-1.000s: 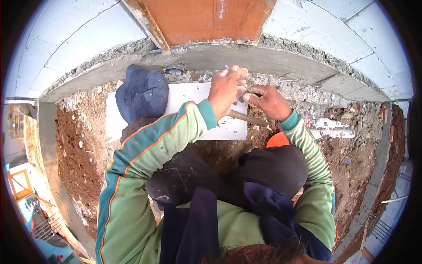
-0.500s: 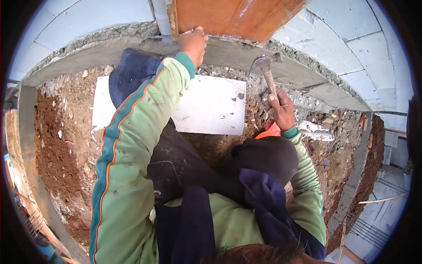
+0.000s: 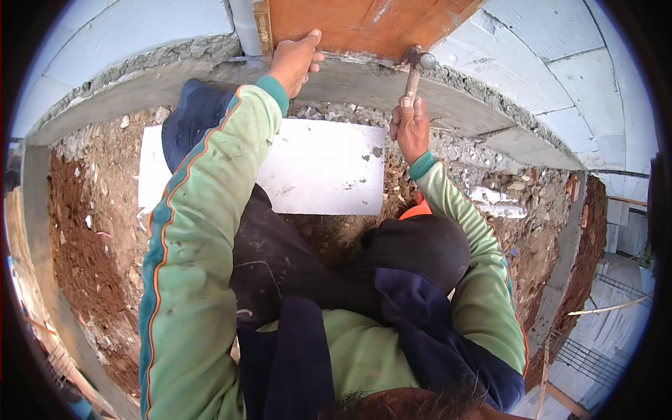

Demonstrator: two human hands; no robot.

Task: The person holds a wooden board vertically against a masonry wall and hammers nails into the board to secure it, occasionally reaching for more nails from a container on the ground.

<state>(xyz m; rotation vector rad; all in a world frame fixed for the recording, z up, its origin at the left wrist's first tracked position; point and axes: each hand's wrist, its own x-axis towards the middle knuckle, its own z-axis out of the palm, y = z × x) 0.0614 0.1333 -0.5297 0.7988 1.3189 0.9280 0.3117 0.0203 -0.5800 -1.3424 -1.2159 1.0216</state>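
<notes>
My right hand (image 3: 410, 126) grips the wooden handle of a claw hammer (image 3: 411, 85). The hammer's metal head is up at the lower right edge of an orange-brown wooden board (image 3: 357, 26); whether it touches the board I cannot tell. My left hand (image 3: 297, 61) is by the board's lower left part, over the grey concrete ledge (image 3: 343, 82), its fingers curled and its thumb pointing up. Whatever those fingers may hold is hidden. A wooden strip (image 3: 263, 28) runs along the board's left edge, just beyond my left hand.
Below my hands a white sheet (image 3: 322, 168) lies on rubble. A dark blue cloth item (image 3: 192, 119) rests over its left part. White block walls (image 3: 154, 31) flank the board. Something orange (image 3: 418, 209) shows by my right knee. Steel mesh (image 3: 595, 360) lies at the lower right.
My right hand has lifted the hammer up and slightly left, from above the rubble to the board's lower edge. The left hand has moved a little left, and its thumb now sticks up.
</notes>
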